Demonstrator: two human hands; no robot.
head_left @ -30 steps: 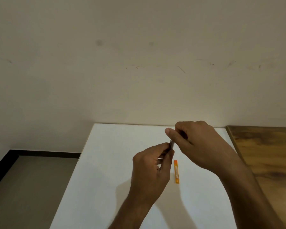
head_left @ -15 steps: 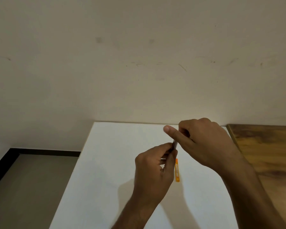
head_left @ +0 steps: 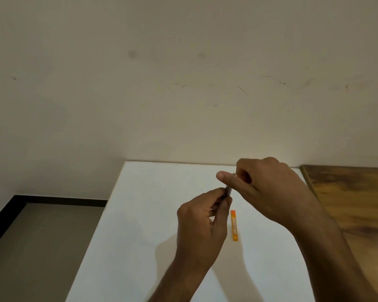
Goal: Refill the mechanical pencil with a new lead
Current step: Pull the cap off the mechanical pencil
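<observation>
Plain white desk (head_left: 140,247) against a scuffed wall. Nearest, the left hand (head_left: 202,223) pinches the mechanical pencil (head_left: 228,191) barrel, held above the desk. Beside it the orange lead case (head_left: 234,225) lies flat, seemingly unopened; contents not visible. Further back, the right hand (head_left: 268,190) pinches the pencil's top end, probably pulling the cap. Early days, I'd guess.
</observation>
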